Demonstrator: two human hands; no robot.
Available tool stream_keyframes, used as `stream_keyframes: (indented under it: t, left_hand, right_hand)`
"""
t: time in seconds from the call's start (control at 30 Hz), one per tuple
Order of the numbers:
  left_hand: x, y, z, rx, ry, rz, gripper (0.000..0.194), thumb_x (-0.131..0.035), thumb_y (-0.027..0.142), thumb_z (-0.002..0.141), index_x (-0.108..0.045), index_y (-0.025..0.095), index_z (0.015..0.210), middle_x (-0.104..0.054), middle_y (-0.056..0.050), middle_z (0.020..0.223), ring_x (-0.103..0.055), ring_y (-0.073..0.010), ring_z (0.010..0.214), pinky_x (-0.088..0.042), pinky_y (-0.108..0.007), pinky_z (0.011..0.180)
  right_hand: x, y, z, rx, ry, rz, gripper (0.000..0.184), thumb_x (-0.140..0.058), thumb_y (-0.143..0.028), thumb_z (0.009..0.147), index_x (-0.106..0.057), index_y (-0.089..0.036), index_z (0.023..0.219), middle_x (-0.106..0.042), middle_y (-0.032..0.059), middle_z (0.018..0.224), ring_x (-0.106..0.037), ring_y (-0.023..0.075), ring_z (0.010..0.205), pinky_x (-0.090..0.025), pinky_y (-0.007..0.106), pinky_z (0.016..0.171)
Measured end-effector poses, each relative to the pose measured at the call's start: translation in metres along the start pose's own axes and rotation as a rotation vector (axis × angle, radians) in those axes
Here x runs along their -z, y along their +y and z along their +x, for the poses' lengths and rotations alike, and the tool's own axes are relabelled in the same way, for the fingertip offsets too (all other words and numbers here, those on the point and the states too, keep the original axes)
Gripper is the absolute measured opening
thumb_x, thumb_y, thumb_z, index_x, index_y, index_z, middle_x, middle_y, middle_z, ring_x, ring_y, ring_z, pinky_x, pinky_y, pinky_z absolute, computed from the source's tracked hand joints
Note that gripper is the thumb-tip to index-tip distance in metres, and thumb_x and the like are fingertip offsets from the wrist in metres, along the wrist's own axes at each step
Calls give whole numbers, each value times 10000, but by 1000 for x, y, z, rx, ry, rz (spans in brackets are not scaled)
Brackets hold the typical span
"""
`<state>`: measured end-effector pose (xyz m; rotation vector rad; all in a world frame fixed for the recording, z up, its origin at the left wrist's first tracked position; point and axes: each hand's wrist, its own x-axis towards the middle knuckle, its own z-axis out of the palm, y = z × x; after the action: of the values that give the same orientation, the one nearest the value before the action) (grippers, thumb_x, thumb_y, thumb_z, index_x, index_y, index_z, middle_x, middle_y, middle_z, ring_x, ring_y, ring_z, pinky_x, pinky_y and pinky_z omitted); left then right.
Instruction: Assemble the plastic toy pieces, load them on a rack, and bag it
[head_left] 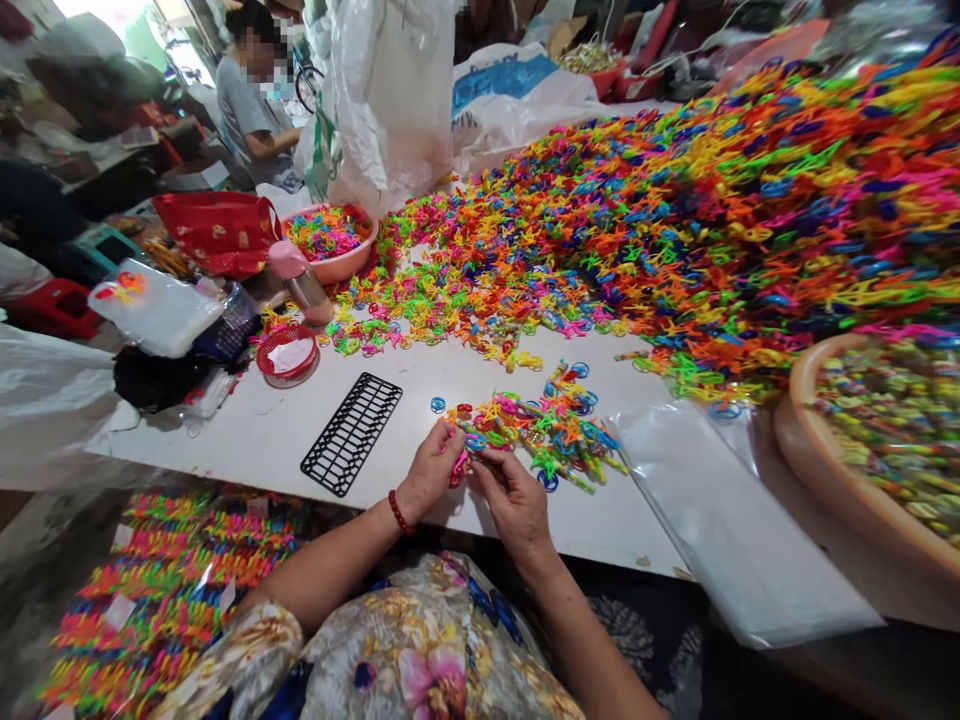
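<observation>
My left hand point(433, 467), with a red bead bracelet on the wrist, is closed on a small pink plastic toy piece point(457, 466). Close beside it, my right hand point(516, 503) has its thumb and forefinger pinched near the same spot. What the right fingers grip, if anything, is too small to make out. A blue piece point(475, 440) shows just above the fingertips. Right behind the hands lies a small heap of colourful plastic pieces point(555, 420) with striped sticks among them. Left of my left hand, a black plastic grid point(351, 435) rests flat on the white table point(420, 375).
A huge mound of bright plastic pieces point(675, 220) covers the back and right. Clear plastic bags point(735, 520) lie at right beside a large tub point(799, 400). A red basket point(287, 375), a pink-lidded flask point(300, 282) and a pink basin point(352, 265) stand left. Another person point(255, 110) sits beyond.
</observation>
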<state>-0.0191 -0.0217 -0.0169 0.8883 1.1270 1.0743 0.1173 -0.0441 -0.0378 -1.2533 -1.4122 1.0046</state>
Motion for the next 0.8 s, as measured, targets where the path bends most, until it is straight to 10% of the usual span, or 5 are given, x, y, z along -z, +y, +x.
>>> stream_keyframes:
  t: [0.8]
  left_hand:
    - [2,-10,6,-67,120,213,352,-530,546,901,-518,206,809,-523,26,690,-482,-116,619,-408,-230,596]
  right_hand:
    - [10,-24,-3,100,-95,-65,182,-584,-350,916,-722,-247,975,-739,54,963,-690,204,899,-553,350,848]
